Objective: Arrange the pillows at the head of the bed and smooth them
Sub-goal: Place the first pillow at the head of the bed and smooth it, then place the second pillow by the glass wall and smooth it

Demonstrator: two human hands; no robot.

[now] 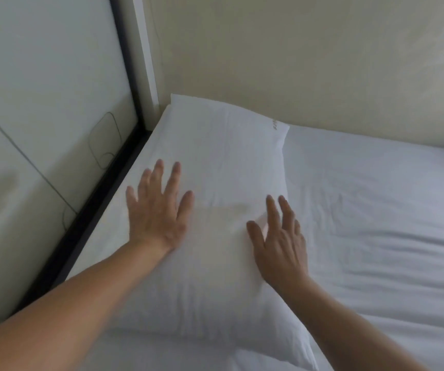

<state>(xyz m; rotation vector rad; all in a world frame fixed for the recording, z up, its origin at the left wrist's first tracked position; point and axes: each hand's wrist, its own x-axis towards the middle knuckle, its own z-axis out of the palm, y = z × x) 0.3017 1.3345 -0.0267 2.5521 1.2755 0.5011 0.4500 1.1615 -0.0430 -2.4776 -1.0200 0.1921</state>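
A white pillow (215, 162) lies flat along the left edge of the bed, its far corner tucked into the corner of the walls. My left hand (159, 207) rests palm down on the pillow's left half, fingers spread and holding nothing. My right hand (279, 236) lies flat on the pillow's right edge, fingers slightly apart, where a small fold in the cover shows. Part of a second white pillow (162, 352) seems to peek out at the bottom of the view, under my left arm.
A wrinkled white sheet (376, 223) covers the mattress to the right. A black bed frame rail (89, 210) runs along the left side against a pale panel. A cream wall (295, 62) stands behind the pillow.
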